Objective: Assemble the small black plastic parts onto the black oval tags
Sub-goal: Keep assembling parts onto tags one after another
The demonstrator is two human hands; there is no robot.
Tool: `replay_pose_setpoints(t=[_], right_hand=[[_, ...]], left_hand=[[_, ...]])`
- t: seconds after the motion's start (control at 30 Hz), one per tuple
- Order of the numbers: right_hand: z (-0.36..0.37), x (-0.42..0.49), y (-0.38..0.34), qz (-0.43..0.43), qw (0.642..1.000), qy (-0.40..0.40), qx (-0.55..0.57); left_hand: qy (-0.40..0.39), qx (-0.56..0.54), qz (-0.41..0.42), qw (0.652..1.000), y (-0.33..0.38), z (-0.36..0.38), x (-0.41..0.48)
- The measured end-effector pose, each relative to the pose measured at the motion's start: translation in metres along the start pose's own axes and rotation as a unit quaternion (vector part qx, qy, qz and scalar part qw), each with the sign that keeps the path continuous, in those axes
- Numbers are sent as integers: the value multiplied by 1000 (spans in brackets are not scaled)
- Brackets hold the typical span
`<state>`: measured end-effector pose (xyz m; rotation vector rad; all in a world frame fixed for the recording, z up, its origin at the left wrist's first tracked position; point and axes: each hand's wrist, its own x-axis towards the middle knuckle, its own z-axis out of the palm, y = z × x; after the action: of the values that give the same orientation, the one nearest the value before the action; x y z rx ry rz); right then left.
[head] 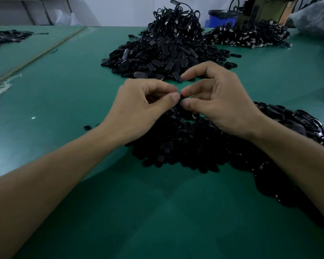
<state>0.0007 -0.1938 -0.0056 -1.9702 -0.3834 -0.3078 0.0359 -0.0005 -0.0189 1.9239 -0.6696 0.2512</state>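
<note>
My left hand and my right hand meet fingertip to fingertip above the green table. Both pinch one small black piece between thumbs and forefingers; most of it is hidden, so I cannot tell whether it is a tag, a small part, or both joined. Beneath my hands spreads a flat heap of small black plastic parts. Farther back sits a pile of black oval tags.
A tall mound of black cables with metal plugs rises behind the tags, and another cable heap lies at the back right. More black pieces run along the right. One stray part lies left of my wrist. A blue bin stands behind.
</note>
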Motion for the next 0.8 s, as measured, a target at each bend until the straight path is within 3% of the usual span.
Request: replay_pose_setpoints(t=[0.2, 0.43, 0.8], right_hand=[[3, -2, -2, -25, 1000, 9, -14], [3, -1, -2, 28, 999, -4, -41], [3, 0, 0, 14, 999, 8, -29]], left_hand=[[-3, -57, -30, 998, -1, -1, 1], [25, -118, -47, 992, 1, 2, -1], [7, -131, -74, 989, -2, 0, -1]])
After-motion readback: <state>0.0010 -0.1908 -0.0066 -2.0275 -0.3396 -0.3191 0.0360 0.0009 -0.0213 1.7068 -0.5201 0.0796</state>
